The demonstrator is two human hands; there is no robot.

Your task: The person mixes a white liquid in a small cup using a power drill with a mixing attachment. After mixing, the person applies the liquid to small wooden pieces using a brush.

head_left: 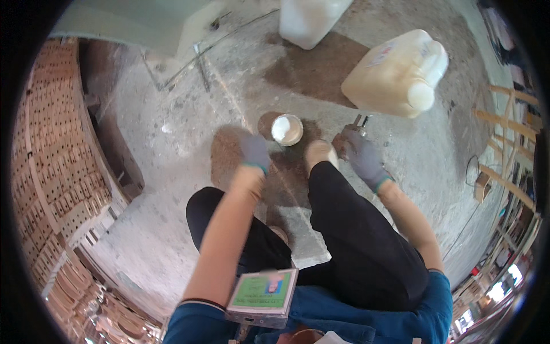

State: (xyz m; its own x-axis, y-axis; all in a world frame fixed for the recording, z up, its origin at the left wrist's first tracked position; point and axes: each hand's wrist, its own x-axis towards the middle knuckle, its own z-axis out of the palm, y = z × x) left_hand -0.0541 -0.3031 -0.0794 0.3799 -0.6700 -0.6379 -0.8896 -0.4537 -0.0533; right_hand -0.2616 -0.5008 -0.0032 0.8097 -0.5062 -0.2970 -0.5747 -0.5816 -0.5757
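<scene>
My left hand [254, 152], in a grey glove with a green cuff, hangs over the concrete floor left of a small round tub [293, 136]. Motion smears its fingers, and no held thing can be made out. White material fills part of the tub. On the right, my right hand [365, 157], gloved alike, is closed around a dark brownish tool with metal ends [360, 121], low beside my shoe [319, 153]. Its exact kind is hidden by the fingers. Both arms reach forward past my bent knees.
A large yellowish plastic jug [389, 77] lies at the far right, with a whiter jug [309, 26] behind it. A thin metal tool [201, 67] rests on the floor at far left. Stacked drilled wooden parts [63, 143] line the left; a wooden frame [507, 120] stands right.
</scene>
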